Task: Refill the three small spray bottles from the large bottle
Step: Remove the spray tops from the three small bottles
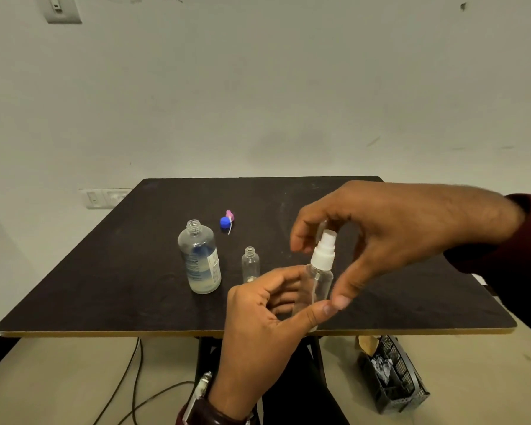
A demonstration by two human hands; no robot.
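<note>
My left hand (267, 308) grips a small clear spray bottle (321, 282) upright above the table's front edge. Its white spray head (324, 248) is on the neck. My right hand (390, 237) arches over that head with fingers spread around it; whether they touch it I cannot tell. A second small clear bottle (250, 265) stands uncapped on the table just left of my hands. The large clear bottle (200, 262), uncapped and with a little liquid at the bottom, stands further left. A blue cap (224, 222) and a pink spray head (229, 215) lie behind them.
The dark table (105, 271) stands against a pale wall. Below it are cables (129, 381) on the floor and a black slotted basket (394, 375) at the right.
</note>
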